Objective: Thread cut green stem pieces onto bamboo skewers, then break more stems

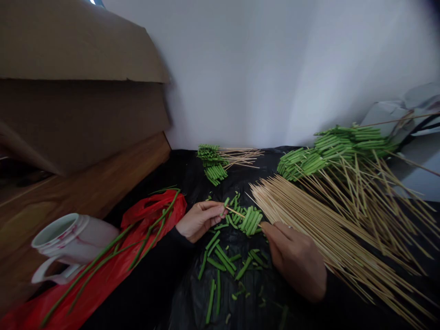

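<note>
A big brown cardboard box [82,119] sits at the far left, on the wooden floor [130,165]. Near it is a white mug [91,238] with pink marks and a handle. Next to the mug lies a red plastic bag [106,286], and some long green stems [118,240] lie across it. Then comes the left hand [201,220], in a black sleeve. Its thumb and finger are pressed close together, and they pinch a short green piece [226,201] right at the tip of a thin wooden stick. Farther back, by the pale wall [240,68], is a small bunch of filled sticks [215,165], with green ends pointing left. Below the left hand, cut green bits [223,259] are scattered on a black plastic sheet [185,298]. The thin wooden stick [235,211] runs between the two hands, with a row of green pieces [250,221] already on it, close to the right hand [297,259]. That hand is curled, with its fingers holding the stick's other end. To its right lies a wide pile of bare sticks [319,220]. Behind them is a bigger heap of filled sticks [343,146], and a whitish bag [381,114] is near the right edge.
</note>
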Available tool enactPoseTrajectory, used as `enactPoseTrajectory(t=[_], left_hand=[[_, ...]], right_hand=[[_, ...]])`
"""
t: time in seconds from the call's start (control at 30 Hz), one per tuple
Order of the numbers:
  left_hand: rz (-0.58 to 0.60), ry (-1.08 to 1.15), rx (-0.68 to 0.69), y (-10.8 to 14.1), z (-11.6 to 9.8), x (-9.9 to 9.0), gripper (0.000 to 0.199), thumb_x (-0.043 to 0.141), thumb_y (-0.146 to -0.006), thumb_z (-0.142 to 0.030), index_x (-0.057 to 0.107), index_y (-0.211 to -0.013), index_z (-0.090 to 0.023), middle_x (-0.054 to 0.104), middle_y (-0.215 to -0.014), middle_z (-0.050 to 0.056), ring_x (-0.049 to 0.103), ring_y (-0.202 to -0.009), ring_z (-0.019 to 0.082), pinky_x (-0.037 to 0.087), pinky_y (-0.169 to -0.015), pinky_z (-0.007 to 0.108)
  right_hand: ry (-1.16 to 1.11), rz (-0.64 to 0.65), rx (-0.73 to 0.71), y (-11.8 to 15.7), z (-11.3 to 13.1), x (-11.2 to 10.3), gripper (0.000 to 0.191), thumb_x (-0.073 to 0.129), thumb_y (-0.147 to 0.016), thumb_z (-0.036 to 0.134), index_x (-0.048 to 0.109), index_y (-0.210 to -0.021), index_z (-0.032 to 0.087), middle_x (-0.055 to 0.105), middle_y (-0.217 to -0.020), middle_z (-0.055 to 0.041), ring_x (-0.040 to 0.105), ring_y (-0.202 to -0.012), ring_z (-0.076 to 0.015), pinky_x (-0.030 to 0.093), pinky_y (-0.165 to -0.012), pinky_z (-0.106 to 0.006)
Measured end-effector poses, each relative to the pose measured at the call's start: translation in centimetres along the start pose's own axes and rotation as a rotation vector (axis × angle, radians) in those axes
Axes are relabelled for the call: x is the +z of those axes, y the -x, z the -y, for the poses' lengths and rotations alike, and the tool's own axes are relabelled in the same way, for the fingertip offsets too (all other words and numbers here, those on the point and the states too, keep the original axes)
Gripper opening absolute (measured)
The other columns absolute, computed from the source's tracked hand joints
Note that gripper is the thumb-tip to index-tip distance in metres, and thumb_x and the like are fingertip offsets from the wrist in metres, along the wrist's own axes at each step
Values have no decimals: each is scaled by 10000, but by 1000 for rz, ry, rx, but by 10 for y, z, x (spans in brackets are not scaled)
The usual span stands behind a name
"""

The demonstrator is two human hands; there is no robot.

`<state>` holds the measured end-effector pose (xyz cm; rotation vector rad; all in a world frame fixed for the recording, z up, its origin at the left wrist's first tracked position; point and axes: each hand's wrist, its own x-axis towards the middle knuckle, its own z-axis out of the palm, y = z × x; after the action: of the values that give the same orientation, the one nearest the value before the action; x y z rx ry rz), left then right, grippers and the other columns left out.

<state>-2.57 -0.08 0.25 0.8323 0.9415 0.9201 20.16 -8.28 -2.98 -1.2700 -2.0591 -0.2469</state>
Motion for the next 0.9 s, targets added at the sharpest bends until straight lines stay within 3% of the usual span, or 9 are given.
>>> enactPoseTrajectory(t=[0.4, 0.67, 0.77, 0.9], left_hand=[[95, -217, 61, 4, 23, 17, 239, 834, -604, -284, 761, -745, -107, 692, -663, 56, 561, -603, 92, 412, -596, 208], [75, -187, 32, 2, 25, 16, 278, 833, -608, -306, 762, -828, -151, 713, -738, 53, 613, -678, 119, 447, -670, 231], [82, -369, 171, 2, 22, 15, 271, 789, -670, -322, 763, -891, -168, 734, -848, 91, 639, -777, 177, 464, -745, 283], [180, -879, 530, 6, 22, 18, 209, 653, -805, -281, 755, -983, -238, 706, -1015, 102, 597, -980, 235, 404, -923, 354]], right_hand=[[-57, 25, -5, -1, 7, 1, 255, 414, -888, 103, 642, -989, 153, 569, -691, -15, 546, -605, -125, 368, -586, -262], [-30, -4, -4, -5, 0, -2, 250, 418, -898, 119, 647, -990, 158, 587, -694, -20, 552, -616, -116, 374, -591, -245], [5, -53, 39, -9, -11, -6, 246, 428, -911, 141, 646, -1023, 165, 627, -745, -40, 586, -694, -129, 400, -633, -240], [33, -88, 85, -12, -21, -9, 230, 429, -926, 167, 649, -994, 172, 652, -793, -50, 596, -728, -140, 417, -663, -252]])
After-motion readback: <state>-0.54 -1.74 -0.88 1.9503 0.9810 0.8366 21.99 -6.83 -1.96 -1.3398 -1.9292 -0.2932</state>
